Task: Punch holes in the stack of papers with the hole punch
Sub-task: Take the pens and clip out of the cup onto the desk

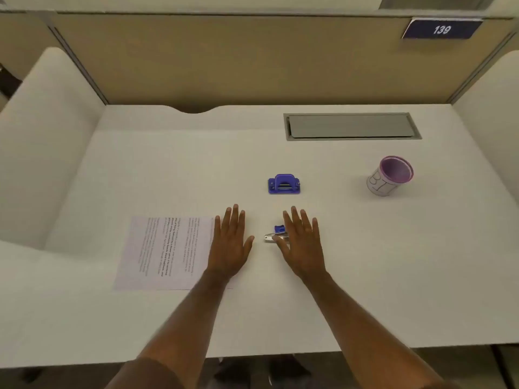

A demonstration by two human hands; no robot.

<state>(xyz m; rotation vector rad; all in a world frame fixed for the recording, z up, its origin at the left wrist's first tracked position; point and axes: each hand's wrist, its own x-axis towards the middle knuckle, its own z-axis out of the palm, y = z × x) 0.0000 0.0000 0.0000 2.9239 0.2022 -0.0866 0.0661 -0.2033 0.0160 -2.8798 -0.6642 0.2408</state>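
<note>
- Papers: printed stack lying flat on white counter, toward the left, text running sideways; right edge tucked under the left hand.
- Hole punch: small, blue, sitting farther back near the centre, well apart from the papers and untouched.
- Left hand: flat, palm down, fingers spread, gripping nothing, resting across the stack's right edge.
- Right hand: also flat and open, fingers spread, holding nothing; partly covering a small blue-and-silver tool, possibly a staple remover, too hidden to tell.
- Purple-rimmed cup: off to the right, clear of the work.
- Metal hatch: set into the back of the counter.
- Judged stage: nothing begun, no holes punched yet.
- Risks from here: grabbing the nearby small tool instead of the punch, given similar blue colour; sheets fanning or sliding if lifted by one edge, giving misaligned holes; punch skidding on the smooth surface under a one-handed press; stack pushed in unevenly, placing holes off-centre.
</note>
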